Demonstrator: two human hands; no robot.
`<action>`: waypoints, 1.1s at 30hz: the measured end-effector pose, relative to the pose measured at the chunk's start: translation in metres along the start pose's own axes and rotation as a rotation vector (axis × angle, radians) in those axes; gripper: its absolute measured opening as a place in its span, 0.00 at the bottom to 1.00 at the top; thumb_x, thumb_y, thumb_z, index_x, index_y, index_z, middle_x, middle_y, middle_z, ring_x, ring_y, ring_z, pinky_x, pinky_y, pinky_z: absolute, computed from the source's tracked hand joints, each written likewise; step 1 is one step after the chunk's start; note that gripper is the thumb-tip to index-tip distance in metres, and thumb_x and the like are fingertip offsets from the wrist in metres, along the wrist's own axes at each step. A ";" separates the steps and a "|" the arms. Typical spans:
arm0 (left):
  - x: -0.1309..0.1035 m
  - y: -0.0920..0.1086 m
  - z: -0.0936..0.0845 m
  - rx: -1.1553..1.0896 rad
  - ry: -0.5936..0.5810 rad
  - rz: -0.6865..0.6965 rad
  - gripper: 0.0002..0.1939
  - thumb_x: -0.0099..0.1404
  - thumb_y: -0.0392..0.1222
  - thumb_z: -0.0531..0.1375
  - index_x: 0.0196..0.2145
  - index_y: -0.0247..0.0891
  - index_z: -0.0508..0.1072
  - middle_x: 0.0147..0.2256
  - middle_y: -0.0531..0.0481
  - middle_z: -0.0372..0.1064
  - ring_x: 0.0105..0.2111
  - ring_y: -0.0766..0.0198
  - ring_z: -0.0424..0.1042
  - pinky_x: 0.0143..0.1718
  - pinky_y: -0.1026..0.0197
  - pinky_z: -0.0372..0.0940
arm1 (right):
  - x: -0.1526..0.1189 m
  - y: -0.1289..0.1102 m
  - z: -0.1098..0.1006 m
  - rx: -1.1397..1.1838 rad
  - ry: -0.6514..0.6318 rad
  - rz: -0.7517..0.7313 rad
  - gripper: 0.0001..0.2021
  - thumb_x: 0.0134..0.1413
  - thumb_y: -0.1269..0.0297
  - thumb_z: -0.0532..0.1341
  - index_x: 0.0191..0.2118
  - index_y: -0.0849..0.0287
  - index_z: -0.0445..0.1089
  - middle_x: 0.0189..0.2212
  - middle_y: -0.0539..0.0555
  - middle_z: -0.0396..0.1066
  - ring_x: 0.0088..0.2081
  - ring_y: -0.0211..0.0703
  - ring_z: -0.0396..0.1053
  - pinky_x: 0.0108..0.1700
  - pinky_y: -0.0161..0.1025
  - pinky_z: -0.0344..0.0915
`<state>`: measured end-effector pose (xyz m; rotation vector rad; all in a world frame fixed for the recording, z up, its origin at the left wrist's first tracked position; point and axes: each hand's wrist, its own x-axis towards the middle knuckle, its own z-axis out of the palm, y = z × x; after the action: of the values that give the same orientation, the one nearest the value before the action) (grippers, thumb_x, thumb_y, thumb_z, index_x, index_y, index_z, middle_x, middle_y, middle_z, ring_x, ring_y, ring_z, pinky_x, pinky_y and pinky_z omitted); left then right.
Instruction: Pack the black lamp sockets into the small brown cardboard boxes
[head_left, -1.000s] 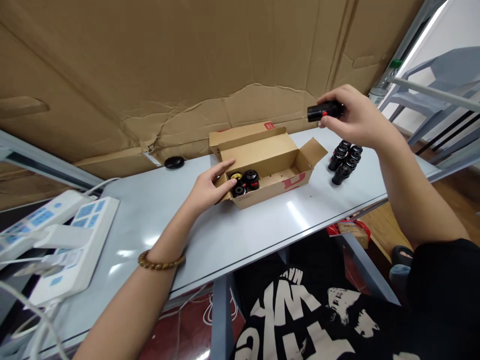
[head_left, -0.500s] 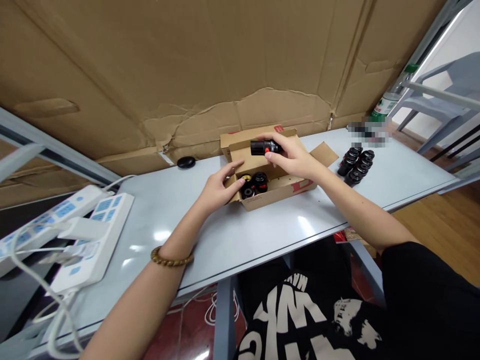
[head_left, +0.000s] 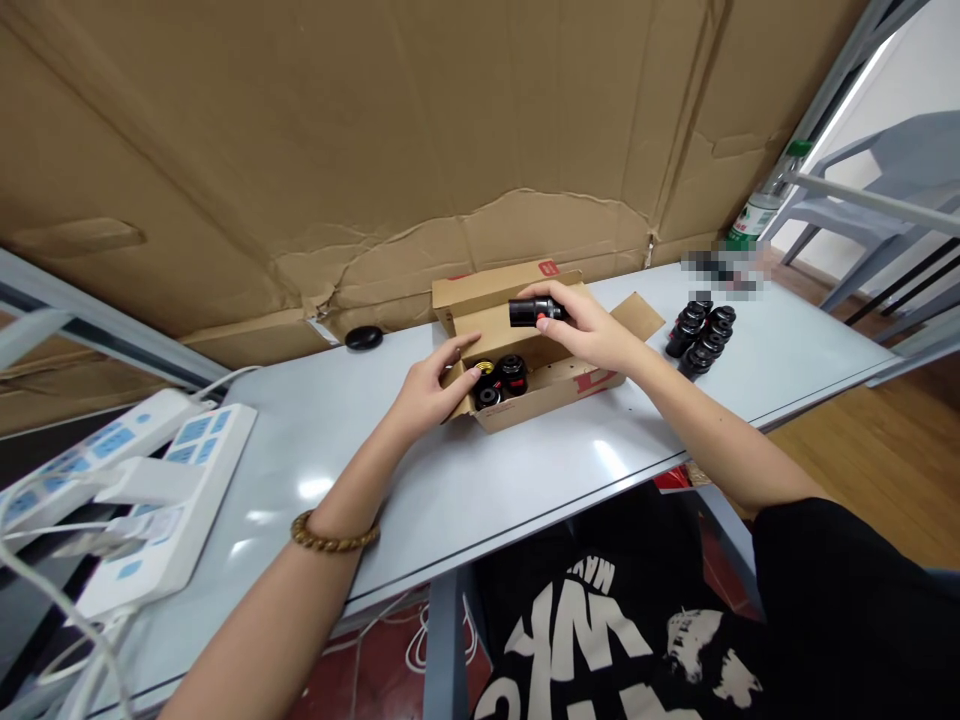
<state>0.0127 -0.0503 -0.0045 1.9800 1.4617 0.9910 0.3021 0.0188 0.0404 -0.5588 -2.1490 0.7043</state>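
An open cardboard box [head_left: 551, 393] lies lengthwise on the table. My left hand [head_left: 431, 392] grips its left end, with the thumb over the rim and the forefinger along the flap. Inside at that end stand several black cylinders [head_left: 513, 370], one showing a yellow ring and another a red part. Over the box, my right hand [head_left: 581, 320] is closed around another black cylinder with a red button [head_left: 527, 312]. It is held sideways, one end pointing left, and the fingers hide its right end.
Several similar black cylinders [head_left: 701, 335] stand in a group right of the box. A black oval object [head_left: 364, 338] lies near the cardboard backing. White power strips [head_left: 172, 510] with cables occupy the left. A green-capped bottle [head_left: 757, 215] is at the far right, near a blurred patch.
The view has shifted slightly, moving the scene a little left and down. Both hands keep their hold, and the cylinder in my right hand sits slightly farther right over the box.
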 end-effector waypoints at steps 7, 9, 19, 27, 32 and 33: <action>0.000 -0.001 0.000 0.001 0.002 0.002 0.38 0.71 0.64 0.63 0.70 0.38 0.73 0.67 0.39 0.74 0.66 0.40 0.74 0.67 0.43 0.70 | -0.002 0.000 -0.004 -0.040 0.011 0.016 0.20 0.65 0.56 0.61 0.59 0.60 0.70 0.53 0.62 0.78 0.48 0.52 0.74 0.54 0.51 0.71; 0.001 0.000 -0.001 0.031 0.011 -0.002 0.38 0.70 0.64 0.63 0.70 0.39 0.74 0.67 0.39 0.75 0.64 0.40 0.75 0.66 0.44 0.71 | -0.002 -0.001 -0.007 -0.085 0.023 0.013 0.20 0.64 0.57 0.61 0.58 0.59 0.70 0.51 0.61 0.79 0.45 0.52 0.73 0.51 0.50 0.71; 0.001 0.000 -0.003 0.064 0.029 -0.007 0.38 0.69 0.61 0.62 0.70 0.36 0.75 0.65 0.38 0.76 0.63 0.39 0.75 0.64 0.43 0.71 | -0.001 -0.005 -0.015 -0.018 0.049 0.068 0.22 0.65 0.57 0.58 0.60 0.60 0.69 0.56 0.63 0.77 0.51 0.54 0.73 0.57 0.54 0.69; 0.000 0.002 -0.003 0.096 0.029 0.007 0.37 0.70 0.60 0.61 0.69 0.37 0.75 0.65 0.39 0.76 0.59 0.42 0.78 0.60 0.46 0.73 | 0.004 0.002 -0.013 0.203 0.055 0.192 0.19 0.57 0.60 0.57 0.52 0.59 0.73 0.35 0.50 0.72 0.36 0.44 0.68 0.43 0.45 0.68; -0.001 0.004 -0.004 0.116 0.026 0.008 0.37 0.70 0.60 0.61 0.69 0.36 0.75 0.63 0.38 0.77 0.58 0.41 0.78 0.58 0.46 0.74 | 0.003 0.004 -0.013 0.116 0.042 0.128 0.21 0.56 0.61 0.58 0.53 0.59 0.75 0.40 0.53 0.75 0.40 0.46 0.70 0.46 0.47 0.69; -0.001 0.004 -0.004 0.113 0.025 0.010 0.37 0.70 0.60 0.61 0.69 0.36 0.75 0.63 0.39 0.77 0.59 0.41 0.78 0.58 0.46 0.74 | 0.003 0.003 -0.013 0.118 0.022 0.135 0.22 0.57 0.60 0.59 0.56 0.59 0.73 0.41 0.54 0.75 0.40 0.46 0.70 0.46 0.47 0.69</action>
<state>0.0118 -0.0522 0.0005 2.0624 1.5542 0.9599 0.3114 0.0266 0.0466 -0.6491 -2.0481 0.8889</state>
